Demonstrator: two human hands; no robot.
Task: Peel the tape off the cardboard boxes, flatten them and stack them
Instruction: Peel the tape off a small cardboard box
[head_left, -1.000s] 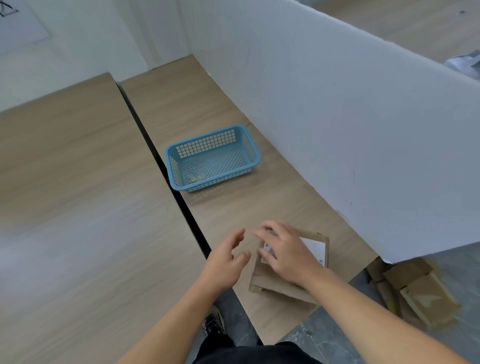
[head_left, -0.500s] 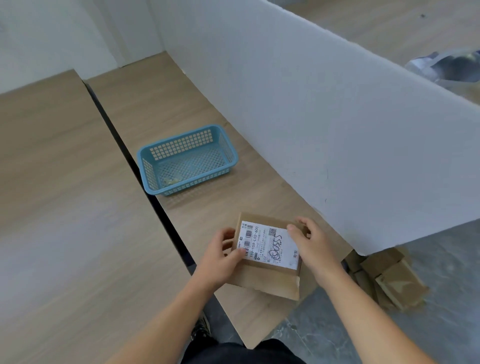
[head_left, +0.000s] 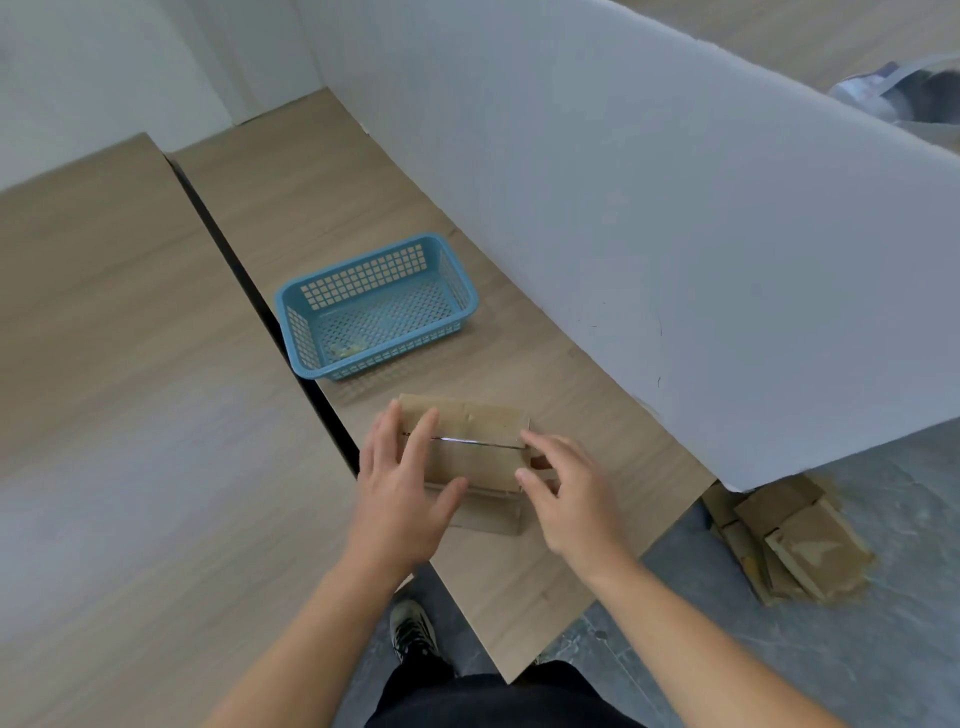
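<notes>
Cardboard box (head_left: 480, 460) between left hand (head_left: 402, 499), right hand (head_left: 571, 501).

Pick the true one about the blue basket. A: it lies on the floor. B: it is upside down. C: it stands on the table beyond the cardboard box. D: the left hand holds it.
C: the blue basket stands upright on the table, past the cardboard box.

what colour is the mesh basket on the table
Light blue; the plastic mesh basket shows best in the head view.
</notes>
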